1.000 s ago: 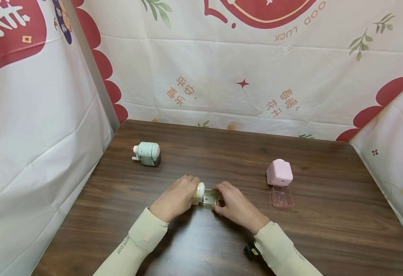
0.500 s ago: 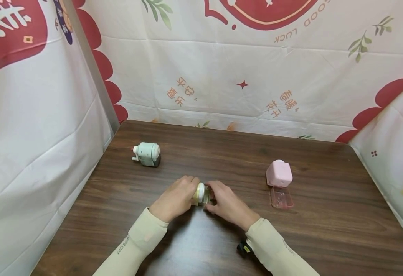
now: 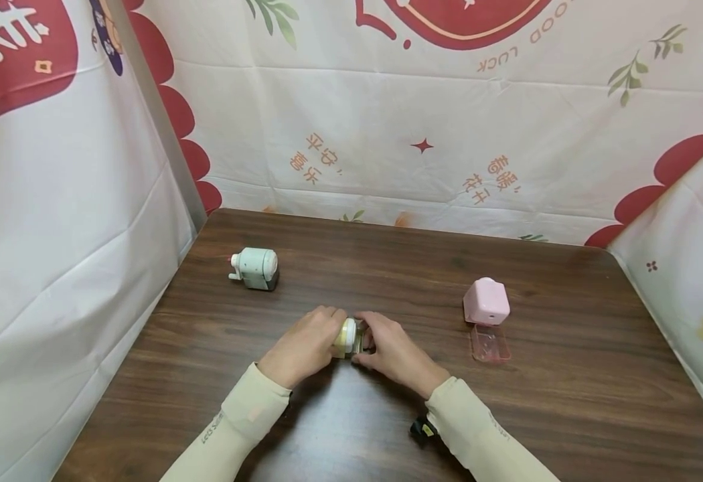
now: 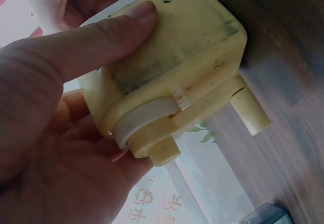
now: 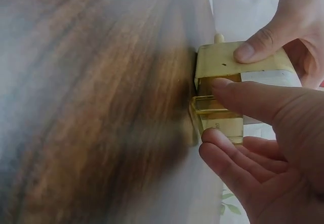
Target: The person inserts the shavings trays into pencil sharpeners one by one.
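A yellow crank pencil sharpener [image 4: 177, 46] lies in my left hand [image 3: 306, 341], near the middle of the table in the head view. The left thumb presses flat on its scuffed side, and its crank handle [image 4: 207, 102] points away from the fingers in the left wrist view. From the right, my right hand [image 3: 396, 351] pinches the clear yellow shavings drawer [image 5: 223, 125] between thumb and fingertips. Part of that drawer is inside the sharpener's body; the outer end sticks out, seen in the right wrist view.
A mint-green crank sharpener [image 3: 258, 264] stands at the back left of the brown table [image 3: 351, 268]. On the right sits a pink sharpener [image 3: 487, 301] with a clear pink drawer [image 3: 490, 345] in front of it. A small black object [image 3: 422, 428] shows beside the right sleeve.
My right hand has moved left with the clear drawer, and less of the drawer shows outside the sharpener. My left hand has stayed in place around the sharpener.
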The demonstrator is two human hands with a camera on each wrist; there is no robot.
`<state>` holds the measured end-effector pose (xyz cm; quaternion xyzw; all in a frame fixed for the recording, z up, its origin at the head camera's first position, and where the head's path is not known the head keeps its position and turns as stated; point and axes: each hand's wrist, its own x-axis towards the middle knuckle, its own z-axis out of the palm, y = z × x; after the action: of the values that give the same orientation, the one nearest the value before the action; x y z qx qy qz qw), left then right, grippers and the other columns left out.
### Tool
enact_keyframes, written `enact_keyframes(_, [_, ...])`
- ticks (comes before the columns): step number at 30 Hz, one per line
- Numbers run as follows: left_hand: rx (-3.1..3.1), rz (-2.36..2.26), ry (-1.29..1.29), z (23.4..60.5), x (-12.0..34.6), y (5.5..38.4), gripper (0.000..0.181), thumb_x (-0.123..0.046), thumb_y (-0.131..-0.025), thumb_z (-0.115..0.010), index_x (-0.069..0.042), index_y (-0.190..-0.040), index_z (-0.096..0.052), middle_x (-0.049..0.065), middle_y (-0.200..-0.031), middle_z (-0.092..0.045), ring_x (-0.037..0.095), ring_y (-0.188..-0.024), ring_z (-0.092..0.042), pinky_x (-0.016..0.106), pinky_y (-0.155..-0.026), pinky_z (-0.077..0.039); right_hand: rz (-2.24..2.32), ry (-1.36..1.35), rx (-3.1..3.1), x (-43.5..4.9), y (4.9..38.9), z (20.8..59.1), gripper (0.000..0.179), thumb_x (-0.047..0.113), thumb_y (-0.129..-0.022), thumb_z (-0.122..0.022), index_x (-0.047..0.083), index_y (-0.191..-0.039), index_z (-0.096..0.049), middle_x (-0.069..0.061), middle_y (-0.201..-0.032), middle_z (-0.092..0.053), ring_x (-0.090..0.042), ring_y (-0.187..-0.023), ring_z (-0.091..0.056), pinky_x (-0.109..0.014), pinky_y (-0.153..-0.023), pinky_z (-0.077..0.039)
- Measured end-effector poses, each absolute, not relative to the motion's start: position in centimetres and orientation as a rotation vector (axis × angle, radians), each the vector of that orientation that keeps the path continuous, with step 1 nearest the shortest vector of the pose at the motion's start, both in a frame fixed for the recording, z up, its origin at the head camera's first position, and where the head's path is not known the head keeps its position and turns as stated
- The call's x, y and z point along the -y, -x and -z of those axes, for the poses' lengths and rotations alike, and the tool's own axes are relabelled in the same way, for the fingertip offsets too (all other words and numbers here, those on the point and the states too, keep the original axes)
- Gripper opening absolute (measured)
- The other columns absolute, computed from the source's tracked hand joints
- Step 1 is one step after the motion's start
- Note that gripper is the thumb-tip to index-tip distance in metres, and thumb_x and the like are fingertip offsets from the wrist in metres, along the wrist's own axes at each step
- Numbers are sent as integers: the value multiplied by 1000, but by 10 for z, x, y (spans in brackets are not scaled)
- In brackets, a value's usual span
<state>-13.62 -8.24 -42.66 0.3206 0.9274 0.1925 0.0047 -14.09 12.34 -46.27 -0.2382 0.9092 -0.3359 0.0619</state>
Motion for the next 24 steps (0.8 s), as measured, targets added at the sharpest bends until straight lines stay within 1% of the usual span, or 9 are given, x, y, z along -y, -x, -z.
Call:
enact_keyframes(3, [-2899, -604, -997, 426, 82, 136, 41, 3, -82, -91, 2, -115, -67, 14, -106, -72, 30, -97, -68, 44, -86, -60, 1020, 726, -2752, -123, 140, 464, 68, 5, -85, -92, -3, -143, -58, -10, -116, -68, -13, -87, -66, -20, -70, -56])
enact_keyframes(6, [-2901, -609, -999, 426, 82, 137, 42, 4, -81, -91, 2, -116, -67, 15, -106, -72, 31, -98, -69, 44, -86, -61, 1019, 755, -2765, -120, 141, 465, 67, 5, -84, -93, -2, -142, -59, -10, -120, -68, -16, -90, -67, -22, -72, -57])
enact_keyframes(10, [-2906, -630, -1026, 427, 82, 137, 42, 7, -81, -89, 3, -115, -67, 15, -106, -72, 32, -99, -69, 45, -87, -61, 976, 827, -2802, -112, 143, 465, 63, 9, -82, -95, 1, -136, -63, -11, -124, -71, -21, -104, -70, -33, -85, -62])
enact_keyframes(12, [-2911, -639, -1039, 428, 83, 137, 41, 8, -80, -89, 3, -114, -67, 15, -105, -72, 32, -98, -69, 45, -86, -61, 959, 857, -2815, -107, 144, 465, 62, 10, -80, -96, 1, -133, -64, -11, -123, -72, -23, -109, -71, -39, -91, -62])
enact_keyframes(14, [-2918, -652, -1044, 428, 83, 137, 40, 9, -80, -88, 3, -113, -66, 15, -103, -72, 32, -96, -69, 45, -84, -60, 948, 871, -2826, -104, 146, 465, 62, 11, -79, -97, 1, -130, -65, -12, -123, -72, -25, -112, -71, -43, -95, -62])
enact_keyframes(18, [-2928, -654, -1044, 429, 83, 137, 38, 9, -80, -88, 3, -111, -67, 15, -102, -72, 32, -95, -69, 45, -83, -61, 948, 855, -2837, -103, 145, 464, 58, 8, -79, -97, 0, -126, -65, -11, -118, -71, -23, -107, -70, -41, -91, -62])
enact_keyframes(24, [-2930, -642, -1036, 429, 81, 137, 37, 8, -82, -88, 3, -113, -69, 16, -105, -73, 33, -98, -70, 45, -86, -61, 955, 828, -2829, -105, 142, 465, 52, 8, -82, -94, 0, -124, -66, -10, -116, -69, -19, -102, -67, -36, -86, -61])
